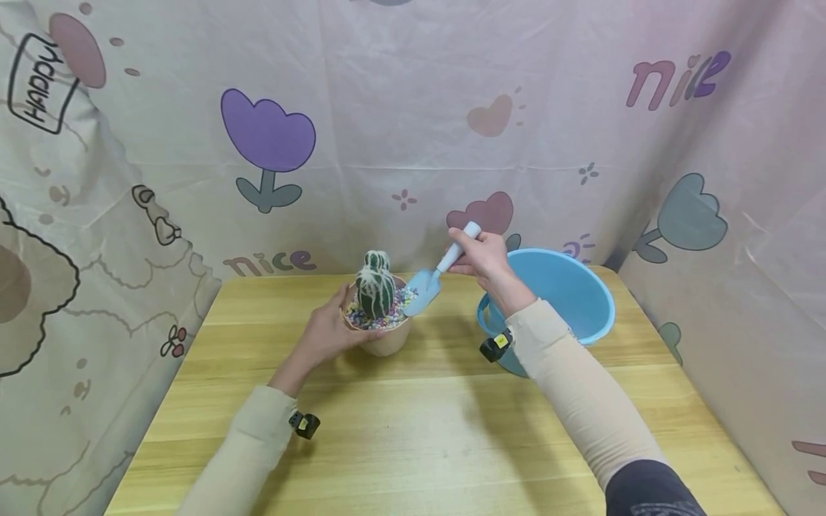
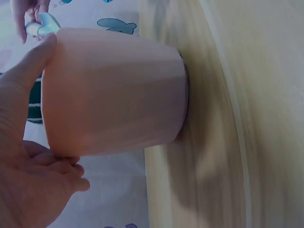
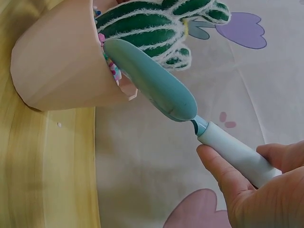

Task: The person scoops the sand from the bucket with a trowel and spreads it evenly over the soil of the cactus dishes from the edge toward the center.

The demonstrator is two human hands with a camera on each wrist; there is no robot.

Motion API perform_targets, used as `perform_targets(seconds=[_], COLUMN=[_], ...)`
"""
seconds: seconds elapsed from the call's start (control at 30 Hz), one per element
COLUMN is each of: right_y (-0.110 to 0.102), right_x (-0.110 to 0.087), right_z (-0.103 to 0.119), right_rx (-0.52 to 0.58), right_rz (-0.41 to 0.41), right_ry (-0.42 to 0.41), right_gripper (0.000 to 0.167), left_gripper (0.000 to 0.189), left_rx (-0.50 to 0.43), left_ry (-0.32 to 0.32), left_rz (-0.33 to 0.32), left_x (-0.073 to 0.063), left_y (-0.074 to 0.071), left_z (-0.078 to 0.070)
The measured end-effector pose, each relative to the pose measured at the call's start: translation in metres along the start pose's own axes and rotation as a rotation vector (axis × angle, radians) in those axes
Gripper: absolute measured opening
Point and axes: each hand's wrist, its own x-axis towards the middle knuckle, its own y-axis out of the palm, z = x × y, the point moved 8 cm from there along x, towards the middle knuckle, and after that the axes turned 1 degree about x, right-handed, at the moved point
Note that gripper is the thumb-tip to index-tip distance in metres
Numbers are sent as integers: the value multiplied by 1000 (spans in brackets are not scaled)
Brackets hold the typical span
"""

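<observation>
A green cactus (image 1: 376,292) with white fuzzy ridges stands in a pale pink flower pot (image 1: 389,342). Colourful pebbles (image 1: 395,315) surround its base. My left hand (image 1: 327,331) grips the pot at the rim, thumb on the near side; in the left wrist view the pot (image 2: 114,90) has its base on the table. With my right hand (image 1: 484,256) I hold a small trowel (image 1: 424,292) by its white handle (image 3: 237,153). Its light blue blade (image 3: 152,83) slants down over the pot's right side, the tip at the pebbles. What the blade's upper face carries is too small to tell.
A blue basin (image 1: 561,287) stands on the right of the wooden table (image 1: 400,430), behind and beside my right forearm. Close behind the table's back edge hangs a printed cloth (image 1: 387,129), which also runs along both sides.
</observation>
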Motion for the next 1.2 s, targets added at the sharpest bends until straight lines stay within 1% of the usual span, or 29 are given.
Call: perform_targets(seconds=[0.1,0.3,0.4,0.5,0.6,0.77,0.83,0.9,1.0,1.1,1.2], right_y=[0,4,5,4,4,4,5,6,7,8,8], right_x=[-1,-3,-4,-4,-3,-4,-5,-5,-6,-7,-7], right_z=[2,4,5,6,6,5,6,6,6,7,7], right_rx=[5,1,-10,-20,-20,-15,-14,-11,-13,-14,-11], right_rz=[5,31,33,31,25,24,28,31,31,31,33], right_ry=[-7,-23,-28,-29,-26,-22,-20,-18,-18,-22,-21], right_gripper=[39,36,36,38,39,47,49,50,46,44,43], left_gripper=[139,141,140,137,134,135,134,136,140,143,143], left_rx=[-3,-9,-9,-11,13,56,57,60,61,49,32], left_ry=[-7,-40,-37,-38,-33,-30,-37,-41,-37,-34,-25], left_rz=[-24,-52,-68,-85,-97,-114,-113,-97,-30,43,90], left_x=[-1,-3,-2,-3,-2,-2,-2,-2,0,2,5], left_y=[1,4,5,6,7,8,9,9,8,4,0], left_z=[-1,-2,-3,-5,-8,-13,-14,-14,-11,-3,6])
